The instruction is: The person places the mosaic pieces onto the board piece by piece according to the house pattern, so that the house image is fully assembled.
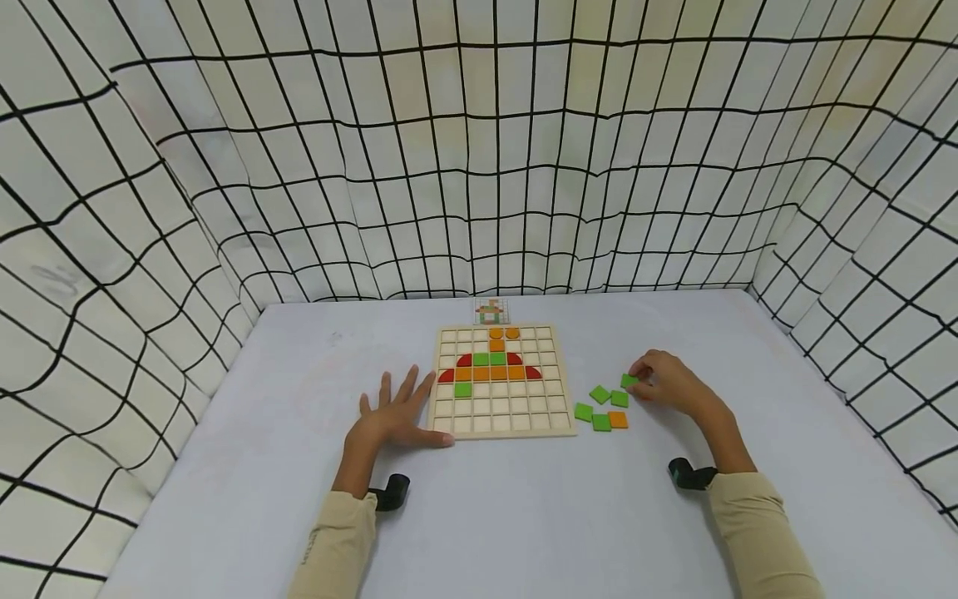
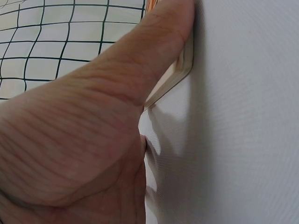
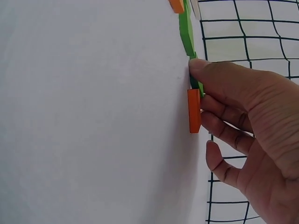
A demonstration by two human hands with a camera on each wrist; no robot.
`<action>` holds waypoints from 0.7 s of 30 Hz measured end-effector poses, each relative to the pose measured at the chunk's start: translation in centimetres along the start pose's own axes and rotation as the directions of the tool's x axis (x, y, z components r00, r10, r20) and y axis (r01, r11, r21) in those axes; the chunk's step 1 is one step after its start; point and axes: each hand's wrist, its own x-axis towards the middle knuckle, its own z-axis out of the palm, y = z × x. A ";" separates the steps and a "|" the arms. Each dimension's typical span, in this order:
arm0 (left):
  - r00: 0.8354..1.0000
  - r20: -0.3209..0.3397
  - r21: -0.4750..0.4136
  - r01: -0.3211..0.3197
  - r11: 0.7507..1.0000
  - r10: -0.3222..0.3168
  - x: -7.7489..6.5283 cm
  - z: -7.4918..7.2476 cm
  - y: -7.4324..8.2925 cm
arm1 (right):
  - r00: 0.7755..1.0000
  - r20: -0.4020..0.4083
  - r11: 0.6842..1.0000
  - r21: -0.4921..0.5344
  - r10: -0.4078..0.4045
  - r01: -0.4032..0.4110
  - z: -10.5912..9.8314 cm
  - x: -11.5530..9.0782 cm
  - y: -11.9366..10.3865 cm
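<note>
My left hand [image 1: 392, 420] rests with its fingers spread beside the wooden grid board [image 1: 503, 433], its thumb at the near left corner. In the left wrist view that thumb [image 2: 159, 32] lies against the board's edge. Right of the board, my right hand [image 1: 666, 383] pinches a green square tile [image 1: 628, 380] between thumb and fingers, low over the table. The right wrist view shows an orange tile [image 3: 193, 112] close by the fingertips. Several loose green tiles [image 1: 619, 399] and an orange tile [image 1: 617, 419] lie between board and hand.
Orange squares [image 1: 497, 373], orange rounds [image 1: 512, 334], green squares [image 1: 463, 389] and red curved pieces [image 1: 533, 373] sit in the board's cells. A small pattern card [image 1: 491, 312] stands behind the board. Black netting [image 1: 494, 175] over white cloth surrounds the white table [image 1: 524, 516].
</note>
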 end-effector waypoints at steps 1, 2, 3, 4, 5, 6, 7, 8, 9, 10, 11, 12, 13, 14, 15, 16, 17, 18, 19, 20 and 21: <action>1.000 0.000 -0.002 -0.001 1.000 0.001 0.0 0.0 0.0 | 1.000 -0.003 1.000 -0.002 -0.006 0.006 0.0 0.0 0.0; 1.000 0.000 -0.004 -0.003 1.000 0.003 0.0 0.0 -0.1 | 1.000 -0.003 1.000 -0.004 -0.011 0.011 0.0 0.0 0.1; 1.000 0.000 -0.006 -0.004 1.000 0.004 0.0 0.1 -0.1 | 1.000 -0.002 1.000 -0.003 -0.011 0.011 0.0 0.0 0.1; 1.000 -0.002 -0.009 -0.006 1.000 0.006 0.0 0.1 -0.1 | 1.000 -0.002 1.000 -0.003 -0.010 0.010 0.0 0.0 0.1; 1.000 -0.003 -0.009 -0.007 1.000 0.007 0.0 0.1 -0.2 | 1.000 -0.002 1.000 -0.006 -0.007 0.007 -0.1 0.0 0.1; 1.000 -0.004 -0.007 -0.007 1.000 0.007 0.1 0.1 -0.2 | 1.000 0.000 1.000 -0.007 -0.005 0.005 -0.1 0.0 0.1; 1.000 -0.004 -0.007 -0.008 1.000 0.008 0.1 0.1 -0.2 | 1.000 0.000 1.000 -0.012 -0.002 0.002 -0.2 0.0 0.0; 1.000 -0.004 -0.008 -0.008 1.000 0.008 0.1 0.2 -0.2 | 1.000 0.002 1.000 -0.019 0.000 0.000 -0.2 0.1 0.0; 1.000 -0.004 -0.007 -0.007 1.000 0.007 0.1 0.2 -0.3 | 1.000 0.001 1.000 -0.024 -0.001 0.001 -0.3 0.1 -0.1; 1.000 -0.005 -0.005 -0.008 1.000 0.008 0.2 0.2 -0.3 | 1.000 0.000 1.000 -0.031 -0.003 0.003 -0.4 0.0 -0.2; 1.000 -0.005 -0.003 -0.009 1.000 0.009 0.2 0.2 -0.3 | 1.000 -0.002 0.999 -0.035 -0.006 0.006 -0.4 0.1 -0.2; 1.000 -0.005 -0.004 -0.009 1.000 0.009 0.2 0.2 -0.3 | 1.000 -0.004 0.999 -0.038 -0.009 0.009 -0.5 0.1 -0.3; 1.000 -0.005 -0.005 -0.010 1.000 0.010 0.2 0.2 -0.3 | 1.000 -0.007 0.999 -0.040 -0.012 0.012 -0.6 0.1 -0.3; 1.000 -0.005 -0.005 -0.010 1.000 0.010 0.2 0.1 -0.3 | 1.000 -0.008 0.999 -0.039 -0.016 0.016 -0.6 0.2 -0.4; 1.000 -0.006 -0.004 -0.010 1.000 0.010 0.3 0.1 -0.3 | 1.000 -0.009 0.999 -0.037 -0.019 0.018 -0.6 0.2 -0.4; 1.000 -0.003 -0.004 -0.008 1.000 0.008 0.3 0.1 -0.2 | 1.000 -0.009 0.999 -0.034 -0.016 0.016 -0.6 0.3 -0.5; 1.000 -0.002 -0.004 -0.008 1.000 0.008 0.2 0.1 -0.2 | 1.000 -0.008 0.999 -0.029 -0.015 0.014 -0.6 0.3 -0.6; 1.000 0.000 -0.004 -0.006 1.000 0.006 0.2 0.1 -0.2 | 1.000 -0.007 1.000 -0.027 -0.014 0.013 -0.5 0.4 -0.7; 1.000 0.000 -0.001 -0.005 1.000 0.005 0.2 0.1 -0.2 | 1.000 -0.005 1.000 -0.025 -0.018 0.018 -0.5 0.5 -0.8; 1.000 0.001 0.000 -0.004 1.000 0.004 0.1 0.1 -0.1 | 1.000 -0.003 1.000 -0.025 -0.019 0.019 -0.5 0.5 -0.9; 1.000 0.002 0.000 -0.003 1.000 0.003 0.1 0.1 -0.1 | 1.000 -0.001 1.000 -0.025 -0.019 0.019 -0.5 0.6 -1.1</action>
